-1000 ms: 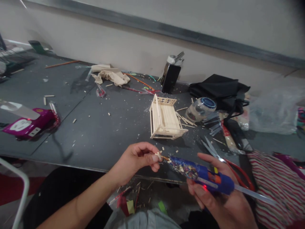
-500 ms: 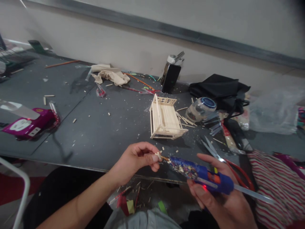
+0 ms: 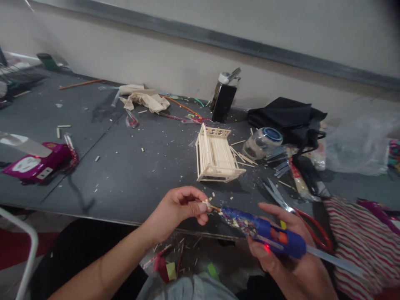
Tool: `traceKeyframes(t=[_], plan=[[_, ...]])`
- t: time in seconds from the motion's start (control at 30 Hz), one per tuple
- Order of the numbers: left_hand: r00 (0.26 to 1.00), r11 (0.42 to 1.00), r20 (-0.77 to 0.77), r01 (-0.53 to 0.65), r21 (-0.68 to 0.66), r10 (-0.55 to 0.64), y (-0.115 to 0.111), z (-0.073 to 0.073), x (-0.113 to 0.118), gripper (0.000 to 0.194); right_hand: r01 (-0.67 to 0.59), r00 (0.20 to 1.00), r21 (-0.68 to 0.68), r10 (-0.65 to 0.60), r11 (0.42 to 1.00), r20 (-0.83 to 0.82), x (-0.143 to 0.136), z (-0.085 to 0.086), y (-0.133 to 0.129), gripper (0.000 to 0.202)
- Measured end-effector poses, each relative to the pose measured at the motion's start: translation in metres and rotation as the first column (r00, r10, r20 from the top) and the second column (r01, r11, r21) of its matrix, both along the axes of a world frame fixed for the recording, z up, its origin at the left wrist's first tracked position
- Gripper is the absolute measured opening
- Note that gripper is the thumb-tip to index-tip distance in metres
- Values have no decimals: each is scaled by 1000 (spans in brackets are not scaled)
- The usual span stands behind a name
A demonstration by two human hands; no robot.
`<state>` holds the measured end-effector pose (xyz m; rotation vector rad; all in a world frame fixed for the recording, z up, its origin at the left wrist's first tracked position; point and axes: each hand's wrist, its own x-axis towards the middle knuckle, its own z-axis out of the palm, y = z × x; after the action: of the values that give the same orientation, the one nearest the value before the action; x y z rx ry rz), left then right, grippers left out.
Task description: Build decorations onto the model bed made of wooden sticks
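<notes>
Between the thumb and fingers of my left hand (image 3: pixel 184 206) is a small cluster of pale wooden stick pieces (image 3: pixel 207 203). My right hand (image 3: pixel 293 258) grips a blue hot glue gun (image 3: pixel 271 233), its front crusted with coloured bits and a clear glue stick (image 3: pixel 331 259) poking out of its back. The gun's nozzle (image 3: pixel 215 207) points left and meets, or nearly meets, the wooden pieces. A red light glows on the gun near my right thumb. Just beyond my hands stands a small bed-like model (image 3: pixel 218 156) built of thin wooden sticks.
Red-handled scissors (image 3: pixel 281 198) lie right of the model, near a blue-lidded jar (image 3: pixel 262 143) and loose sticks (image 3: pixel 243 156). A phone (image 3: pixel 224 103) leans upright at the back. A purple-bodied device (image 3: pixel 40 160) is at left. A striped cloth (image 3: pixel 359 237) lies at right.
Almost nothing differs. The glue gun and my right hand have shifted very slightly, while its nozzle stays at the wooden pieces in my left hand.
</notes>
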<state>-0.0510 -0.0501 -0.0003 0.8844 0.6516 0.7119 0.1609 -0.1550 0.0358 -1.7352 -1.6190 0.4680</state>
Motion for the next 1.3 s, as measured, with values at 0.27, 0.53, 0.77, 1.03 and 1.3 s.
traceKeyframes(t=[0.27, 0.53, 0.77, 1.03, 1.3], plan=[[992, 990, 20, -124, 72, 123, 11, 9, -13, 10, -209, 780, 93, 108, 974, 617, 40, -19, 10, 60], [981, 978, 12, -195, 79, 194, 15, 13, -16, 8, -152, 759, -126, 197, 980, 621, 73, -43, 26, 72], [979, 976, -31, -198, 95, 201, 17, 12, -18, 8, -262, 765, -195, 327, 945, 554, 81, -21, 42, 52], [987, 985, -55, -149, 82, 154, 17, 13, -18, 8, -439, 767, -14, 382, 899, 515, -1, -10, 74, 23], [992, 994, -82, -86, 74, 92, 14, 6, -17, 12, -515, 653, -151, 500, 844, 570, -18, -24, 95, 20]])
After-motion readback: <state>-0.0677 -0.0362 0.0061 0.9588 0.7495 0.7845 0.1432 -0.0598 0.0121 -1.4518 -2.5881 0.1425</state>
